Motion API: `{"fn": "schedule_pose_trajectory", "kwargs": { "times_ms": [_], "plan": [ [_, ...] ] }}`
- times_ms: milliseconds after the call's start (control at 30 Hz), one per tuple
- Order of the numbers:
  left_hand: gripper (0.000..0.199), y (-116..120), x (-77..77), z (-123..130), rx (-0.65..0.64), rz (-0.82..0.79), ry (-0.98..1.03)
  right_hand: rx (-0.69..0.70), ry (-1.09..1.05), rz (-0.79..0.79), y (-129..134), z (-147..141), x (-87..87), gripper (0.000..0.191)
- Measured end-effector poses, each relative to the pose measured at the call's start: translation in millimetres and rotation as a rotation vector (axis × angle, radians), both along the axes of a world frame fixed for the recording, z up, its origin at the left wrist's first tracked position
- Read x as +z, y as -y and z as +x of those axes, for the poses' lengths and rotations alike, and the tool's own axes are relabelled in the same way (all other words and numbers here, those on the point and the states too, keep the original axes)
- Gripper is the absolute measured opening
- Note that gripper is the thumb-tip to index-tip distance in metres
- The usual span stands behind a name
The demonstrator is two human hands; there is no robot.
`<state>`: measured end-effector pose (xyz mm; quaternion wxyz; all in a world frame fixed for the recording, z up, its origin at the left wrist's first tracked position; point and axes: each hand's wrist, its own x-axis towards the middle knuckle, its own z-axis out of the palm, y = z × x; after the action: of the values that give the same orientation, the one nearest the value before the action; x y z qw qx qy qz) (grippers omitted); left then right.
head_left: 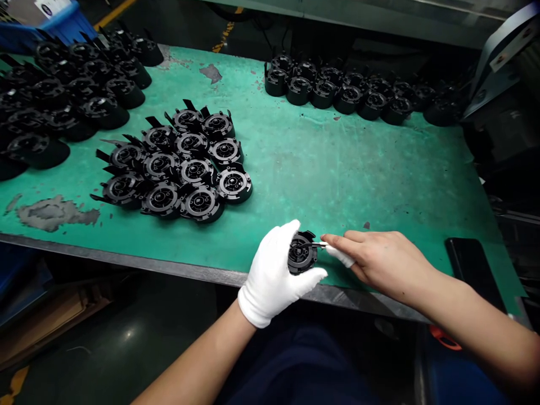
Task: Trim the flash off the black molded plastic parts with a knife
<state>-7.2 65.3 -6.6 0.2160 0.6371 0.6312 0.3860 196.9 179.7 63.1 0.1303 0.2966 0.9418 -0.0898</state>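
Observation:
My left hand (276, 270), in a white glove, is wrapped around a round black plastic part (301, 253) near the front edge of the green table (337, 169). My right hand (371, 256) has no full glove; white material covers a fingertip or two. Its fingers pinch a thin metal tool (317, 244), whose far end reaches over the face of the black part. What the tip touches is too small to tell. To the left of my hands stands a cluster of several similar black parts (196, 169), with ribbed round faces up.
More black parts stand in rows at the back right (348, 97) and in a group at the far left (84, 84). A dark phone (475, 270) lies at the right front. A blue bin (63, 25) sits at the back left, and a metal bracket (502, 62) rises at the back right.

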Motion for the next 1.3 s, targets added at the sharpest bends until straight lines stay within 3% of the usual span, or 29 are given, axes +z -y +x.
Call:
{"fn": "schedule_pose_trajectory", "kwargs": {
  "times_ms": [267,400,533,733,900,1000,1067,1133,1300],
  "plan": [
    [0.087,0,0.6,0,-0.003,0.007,-0.003,-0.084,-0.053,-0.329,32,13,-10.8,0.055],
    [0.087,0,0.3,1,0.004,-0.003,-0.002,-0.172,-0.174,-0.319,44,14,-14.4,0.050],
    [0.087,1,-0.4,2,0.005,0.004,0.001,-0.237,-0.152,-0.245,53,12,-19.7,0.051],
    [0.086,-2,-0.9,1,0.024,-0.013,0.031,-0.241,-0.254,-0.390,54,8,-19.8,0.049],
    [0.087,23,8.1,22,0.228,-0.068,0.103,-0.584,-0.649,-0.588,70,-13,-35.8,0.031],
    [0.091,54,19.8,41,0.221,-0.171,0.060,-0.741,-0.763,-0.572,69,-27,-45.2,0.027],
    [0.091,68,27.1,47,0.161,-0.207,0.020,-0.699,-0.740,-0.502,59,-25,-42.7,0.027],
    [0.093,69,30.9,43,0.153,-0.209,0.023,-0.554,-0.675,-0.435,45,-13,-34.4,0.032],
    [0.104,28,20.1,18,0.114,-0.156,0.091,-0.235,-0.406,-0.284,30,25,-16.3,0.043]
  ]
}}
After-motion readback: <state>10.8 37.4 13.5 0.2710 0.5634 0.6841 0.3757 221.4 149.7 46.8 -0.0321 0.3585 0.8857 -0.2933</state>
